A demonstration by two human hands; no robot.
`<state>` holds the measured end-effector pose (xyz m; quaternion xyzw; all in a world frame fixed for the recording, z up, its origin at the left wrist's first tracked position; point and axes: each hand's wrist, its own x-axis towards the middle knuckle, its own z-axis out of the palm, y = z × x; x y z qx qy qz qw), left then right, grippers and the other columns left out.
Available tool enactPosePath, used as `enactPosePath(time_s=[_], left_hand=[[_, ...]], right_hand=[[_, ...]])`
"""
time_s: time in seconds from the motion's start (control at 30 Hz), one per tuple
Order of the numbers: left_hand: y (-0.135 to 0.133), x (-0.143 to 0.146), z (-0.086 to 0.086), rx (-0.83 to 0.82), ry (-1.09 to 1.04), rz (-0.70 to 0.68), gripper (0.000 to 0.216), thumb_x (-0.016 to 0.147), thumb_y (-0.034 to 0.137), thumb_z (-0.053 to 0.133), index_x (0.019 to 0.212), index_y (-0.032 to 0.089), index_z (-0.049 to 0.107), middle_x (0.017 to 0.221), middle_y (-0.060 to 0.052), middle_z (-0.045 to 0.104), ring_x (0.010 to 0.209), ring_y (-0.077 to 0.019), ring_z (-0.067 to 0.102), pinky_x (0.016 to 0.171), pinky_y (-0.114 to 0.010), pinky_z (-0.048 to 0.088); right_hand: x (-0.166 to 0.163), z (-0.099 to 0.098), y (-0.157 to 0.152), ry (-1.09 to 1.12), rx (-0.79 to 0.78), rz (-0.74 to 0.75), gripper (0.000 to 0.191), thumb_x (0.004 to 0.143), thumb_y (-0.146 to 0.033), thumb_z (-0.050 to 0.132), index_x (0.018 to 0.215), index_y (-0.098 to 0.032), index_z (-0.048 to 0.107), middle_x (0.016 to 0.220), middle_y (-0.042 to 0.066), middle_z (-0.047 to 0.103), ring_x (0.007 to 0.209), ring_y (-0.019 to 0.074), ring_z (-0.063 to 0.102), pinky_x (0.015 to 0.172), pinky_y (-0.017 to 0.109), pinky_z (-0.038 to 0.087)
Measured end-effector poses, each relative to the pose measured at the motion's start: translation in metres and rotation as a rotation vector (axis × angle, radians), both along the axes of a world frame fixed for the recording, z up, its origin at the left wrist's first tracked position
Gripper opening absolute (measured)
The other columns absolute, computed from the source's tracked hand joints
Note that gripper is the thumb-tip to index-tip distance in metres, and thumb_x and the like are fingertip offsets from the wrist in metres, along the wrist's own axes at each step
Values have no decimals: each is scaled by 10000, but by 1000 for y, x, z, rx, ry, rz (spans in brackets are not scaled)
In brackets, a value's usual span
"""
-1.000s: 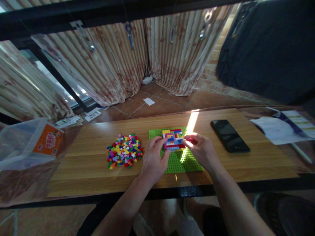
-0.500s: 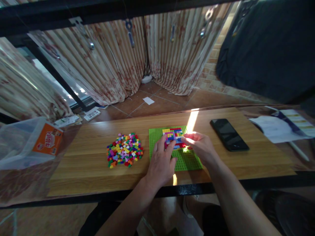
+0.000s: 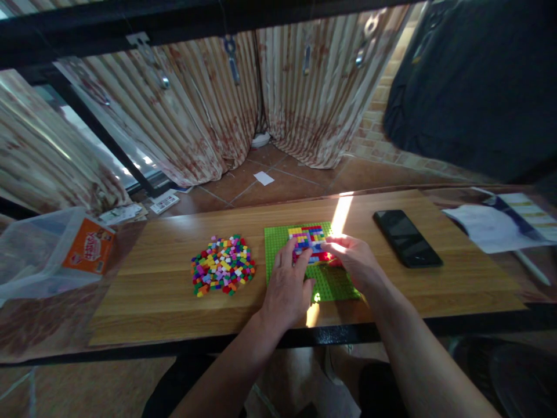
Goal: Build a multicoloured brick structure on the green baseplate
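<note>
A green studded baseplate lies on the table, bearing a rectangular patch of multicoloured toy bricks in rows. My left hand rests over the left and near side of that patch, its fingers apart and their tips touching the bricks. At the patch's right edge, my right hand is closed in a pinch, thumb and forefinger together. Whatever sits between those fingertips is too small and too sunlit to make out. Left of the baseplate lies a loose heap of small coloured bricks.
A black phone lies on the wooden table, right of the baseplate. Beyond the table's left end stands a clear plastic bin with an orange label. Papers lie past the right end. Striped curtains hang behind.
Both hands keep nearly the same place on the brick patch; the right fingers shift only slightly. Sunlit spots on the baseplate have moved. The whole view slides a little to the right.
</note>
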<state>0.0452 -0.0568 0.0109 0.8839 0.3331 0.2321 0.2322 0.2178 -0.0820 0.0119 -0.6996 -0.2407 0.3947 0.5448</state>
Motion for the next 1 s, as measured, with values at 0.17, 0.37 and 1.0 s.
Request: enactPosePath(time_s=[0.17,0.37,1.0], left_hand=[[3,-4,0,-38,-63,10,577,831,150,624,1379,214,454,1531,-116,304,1393,-304,350,1161,-525,350],[18,-18,12,-73,-162,119,462,877,187,579,1332,192,504,1452,-132,430,1328,-264,456,1139,-485,382],[109,-156,35,-178,403,585,293,760,74,565,931,194,771,902,-62,756,862,-201,680,811,-294,509]], right_hand=[[12,-3,-6,90,73,18,438,605,-531,787,820,-162,689,741,46,692,581,120,579,501,241,436],[9,7,-4,-28,288,-281,299,657,-445,752,763,-174,680,684,12,642,539,86,497,526,241,412],[-46,21,-3,-341,303,-167,262,629,-443,791,737,-211,736,687,51,703,581,181,643,584,322,559]])
